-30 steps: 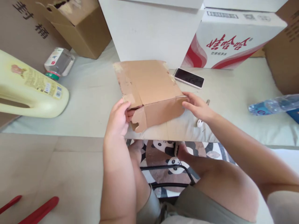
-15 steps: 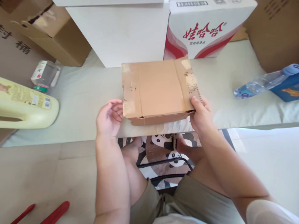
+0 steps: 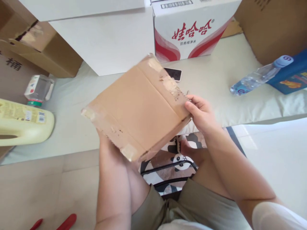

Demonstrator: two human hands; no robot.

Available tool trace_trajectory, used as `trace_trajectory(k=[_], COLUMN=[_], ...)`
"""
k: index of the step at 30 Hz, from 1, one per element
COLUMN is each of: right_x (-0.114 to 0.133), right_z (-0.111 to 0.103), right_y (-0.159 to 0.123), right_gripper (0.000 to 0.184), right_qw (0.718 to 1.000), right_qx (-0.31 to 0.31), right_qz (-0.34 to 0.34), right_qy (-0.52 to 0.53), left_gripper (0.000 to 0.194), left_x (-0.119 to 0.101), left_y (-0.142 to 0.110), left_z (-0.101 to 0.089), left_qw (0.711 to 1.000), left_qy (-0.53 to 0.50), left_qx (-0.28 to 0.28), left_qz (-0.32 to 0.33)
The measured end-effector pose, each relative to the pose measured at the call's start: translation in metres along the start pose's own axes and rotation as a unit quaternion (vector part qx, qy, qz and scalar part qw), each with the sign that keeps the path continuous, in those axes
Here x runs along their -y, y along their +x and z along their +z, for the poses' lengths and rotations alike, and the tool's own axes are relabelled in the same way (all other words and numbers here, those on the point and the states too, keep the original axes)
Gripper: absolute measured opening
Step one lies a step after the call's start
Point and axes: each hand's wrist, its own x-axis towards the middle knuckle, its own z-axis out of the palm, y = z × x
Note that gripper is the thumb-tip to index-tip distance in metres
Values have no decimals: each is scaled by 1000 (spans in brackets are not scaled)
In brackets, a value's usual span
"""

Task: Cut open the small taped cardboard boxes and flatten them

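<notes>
A worn brown cardboard box is held in the air over the front edge of the cloth-covered surface, turned at an angle. Torn paper and old tape mark two of its edges. My right hand grips its right corner, with the thumb on the top face and the fingers at the side and below. Behind the box's left side goes my left hand; only a bit near the wrist shows, and its fingers are hidden. Just beyond the box lies a dark-screened phone, partly covered by it.
White cartons and a red-and-white water carton stand at the back. On the left are a yellow jug and a clear bottle. A water bottle leans by a blue box on the right.
The cardboard box has turned anticlockwise, its left side swinging down towards me and to the left. My left hand has gone behind it. The phone has come into view.
</notes>
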Motion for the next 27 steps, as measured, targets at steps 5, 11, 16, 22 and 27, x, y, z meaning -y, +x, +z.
trace_trajectory(k=[5, 11, 16, 22, 27], right_x=[-15, -27, -13, 21, 68], right_z=[-3, 9, 22, 3, -78], right_y=[15, 17, 3, -3, 12], right_gripper=[42, 54, 46, 41, 28], right_qw=[993, 976, 960, 973, 952], right_qx=[-110, -76, 93, -22, -288], right_qz=[-45, 88, 175, 113, -50], right_qy=[-21, 186, 197, 201, 90], left_gripper=[50, 35, 38, 39, 41], left_x=[-15, -17, -22, -32, -41], left_y=[-12, -10, -6, -5, -8], left_z=[10, 6, 14, 7, 3], left_qw=[989, 965, 946, 910, 895], left_qy=[-142, -261, -323, -400, -397], left_qx=[-26, 26, -3, -26, -55], left_qz=[22, -18, -6, -105, -198])
